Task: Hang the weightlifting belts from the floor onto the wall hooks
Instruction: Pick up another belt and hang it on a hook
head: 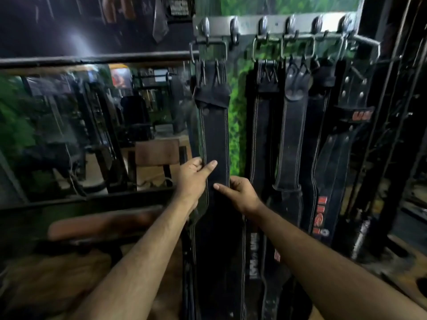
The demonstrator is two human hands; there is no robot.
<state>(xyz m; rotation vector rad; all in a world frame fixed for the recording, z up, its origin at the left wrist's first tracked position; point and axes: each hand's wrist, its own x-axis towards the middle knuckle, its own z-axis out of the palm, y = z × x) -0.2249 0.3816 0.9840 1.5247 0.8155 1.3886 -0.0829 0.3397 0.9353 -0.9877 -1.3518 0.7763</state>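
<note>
Mirror (69, 125) at far left, left hand (193, 176) pinching the left edge of a black belt (215, 135) hanging by its buckle from the leftmost hook (205, 26), right hand (238, 192) gripping its right edge, 4 more belts (293, 135) hanging alongside on the hook rail (277, 23).

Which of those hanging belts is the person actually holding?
The leftmost belt, hanging apart from the others; the left hand and right hand grip its edges.
</note>
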